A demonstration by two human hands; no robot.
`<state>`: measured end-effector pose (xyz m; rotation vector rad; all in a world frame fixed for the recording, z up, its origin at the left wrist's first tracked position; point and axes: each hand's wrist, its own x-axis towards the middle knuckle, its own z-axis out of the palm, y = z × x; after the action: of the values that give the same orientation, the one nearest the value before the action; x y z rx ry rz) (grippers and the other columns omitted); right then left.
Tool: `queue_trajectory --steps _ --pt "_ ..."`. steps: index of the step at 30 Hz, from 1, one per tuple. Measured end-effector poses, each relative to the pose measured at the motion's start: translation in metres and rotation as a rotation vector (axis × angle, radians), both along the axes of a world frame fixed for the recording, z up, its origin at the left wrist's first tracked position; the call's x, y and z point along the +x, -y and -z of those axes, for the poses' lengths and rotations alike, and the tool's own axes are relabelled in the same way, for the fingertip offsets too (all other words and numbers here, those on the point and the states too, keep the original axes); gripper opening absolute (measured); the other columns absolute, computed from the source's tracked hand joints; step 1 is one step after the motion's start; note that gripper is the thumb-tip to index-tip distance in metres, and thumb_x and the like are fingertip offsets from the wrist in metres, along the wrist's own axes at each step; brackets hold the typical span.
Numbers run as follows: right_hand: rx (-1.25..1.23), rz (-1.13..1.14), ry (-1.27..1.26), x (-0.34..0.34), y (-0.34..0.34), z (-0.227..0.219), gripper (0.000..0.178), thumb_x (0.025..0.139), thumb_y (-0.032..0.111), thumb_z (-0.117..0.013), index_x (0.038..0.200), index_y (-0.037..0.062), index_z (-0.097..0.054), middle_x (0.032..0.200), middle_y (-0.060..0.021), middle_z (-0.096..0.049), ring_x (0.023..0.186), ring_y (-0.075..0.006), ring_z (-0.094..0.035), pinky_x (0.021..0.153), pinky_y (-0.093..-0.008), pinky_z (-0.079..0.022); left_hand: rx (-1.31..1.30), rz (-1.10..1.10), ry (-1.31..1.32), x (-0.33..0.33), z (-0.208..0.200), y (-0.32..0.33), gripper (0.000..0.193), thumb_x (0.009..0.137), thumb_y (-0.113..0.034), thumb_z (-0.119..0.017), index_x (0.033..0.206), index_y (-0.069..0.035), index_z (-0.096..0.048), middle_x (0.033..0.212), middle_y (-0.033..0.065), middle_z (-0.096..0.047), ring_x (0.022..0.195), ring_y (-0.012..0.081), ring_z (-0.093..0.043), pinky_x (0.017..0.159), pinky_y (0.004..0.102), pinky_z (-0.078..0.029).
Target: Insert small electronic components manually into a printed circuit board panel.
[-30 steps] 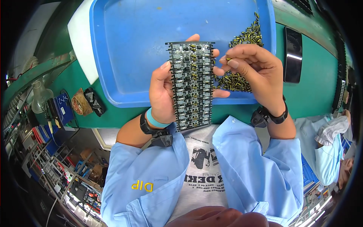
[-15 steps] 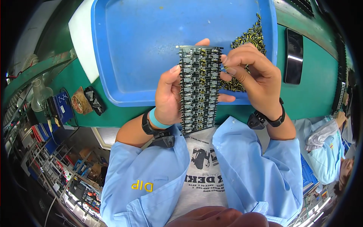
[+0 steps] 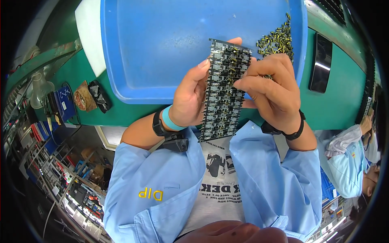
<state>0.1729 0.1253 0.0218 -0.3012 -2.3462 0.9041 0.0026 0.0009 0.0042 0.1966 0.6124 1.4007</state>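
A long dark circuit board panel (image 3: pixel 223 93), crowded with rows of small parts, is held up over the near edge of a blue tray (image 3: pixel 142 98). My left hand (image 3: pixel 190 91) grips it from the left and beneath, thumb on the left edge and fingertips showing past the right side. Above the panel's right half, my right hand (image 3: pixel 273 87) is pinched, its fingertips at the middle column of parts. Whatever sits in that pinch is too small to make out. Many tiny black-and-yellow cylindrical components (image 3: pixel 277 42) lie heaped in the tray's right side, partly hidden by my right hand.
A black phone (image 3: pixel 321 62) lies on the green table (image 3: pixel 340 101) right of the tray. White foam (image 3: pixel 89 38) stands at the tray's left. Farther left are a crumpled brown packet (image 3: pixel 84 97), a black pouch (image 3: pixel 99 96) and a blue box (image 3: pixel 67 103). Another person (image 3: pixel 344 162) works at the right.
The panel has shifted right and tilted, its far end leaning right. My right hand has moved from beside the panel's right edge to over its middle column.
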Motion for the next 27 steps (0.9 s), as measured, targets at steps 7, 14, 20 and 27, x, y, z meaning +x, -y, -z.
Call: queue_trajectory --steps 7,14,20,27 --pt "0.028 -0.023 0.036 -0.0014 0.0065 -0.0031 0.032 0.070 0.003 -0.079 0.101 0.0093 -0.079 0.097 -0.0040 -0.069 0.089 -0.0261 -0.057 0.080 -0.0372 -0.048 0.051 0.000 0.034 0.0004 -0.0008 -0.0010 0.070 0.111 -0.039 -0.029 0.168 0.001 -0.018 0.153 0.0214 -0.054 0.135 0.0285 -0.060 0.117 0.0415 -0.046" --pt "0.084 -0.044 0.050 -0.0015 0.0054 -0.0020 0.034 0.067 0.007 -0.078 0.101 0.0094 -0.080 0.099 -0.0028 -0.070 0.089 -0.0258 -0.058 0.081 -0.0378 -0.048 0.070 0.004 0.130 0.0007 0.0029 -0.0003 0.065 0.112 -0.037 -0.030 0.167 -0.005 -0.020 0.156 0.0190 -0.051 0.136 0.0267 -0.059 0.113 0.0420 -0.051" --pt "0.271 -0.043 0.065 0.0012 0.0094 -0.0057 0.036 0.066 0.012 -0.079 0.102 0.0100 -0.081 0.100 -0.0006 -0.070 0.091 -0.0226 -0.060 0.081 -0.0382 -0.047 0.046 0.022 0.051 0.0002 0.0008 -0.0016 0.070 0.111 -0.041 -0.029 0.169 -0.004 -0.017 0.157 0.0228 -0.050 0.141 0.0296 -0.055 0.121 0.0430 -0.042" --pt "0.458 -0.043 0.035 0.0035 0.0100 -0.0016 0.038 0.067 0.017 -0.077 0.105 0.0112 -0.082 0.103 0.0004 -0.071 0.093 -0.0196 -0.061 0.080 -0.0380 -0.047 0.046 0.046 -0.024 0.0012 0.0030 -0.0023 0.070 0.110 -0.042 -0.028 0.168 -0.003 -0.018 0.157 0.0215 -0.051 0.141 0.0294 -0.055 0.122 0.0419 -0.040"
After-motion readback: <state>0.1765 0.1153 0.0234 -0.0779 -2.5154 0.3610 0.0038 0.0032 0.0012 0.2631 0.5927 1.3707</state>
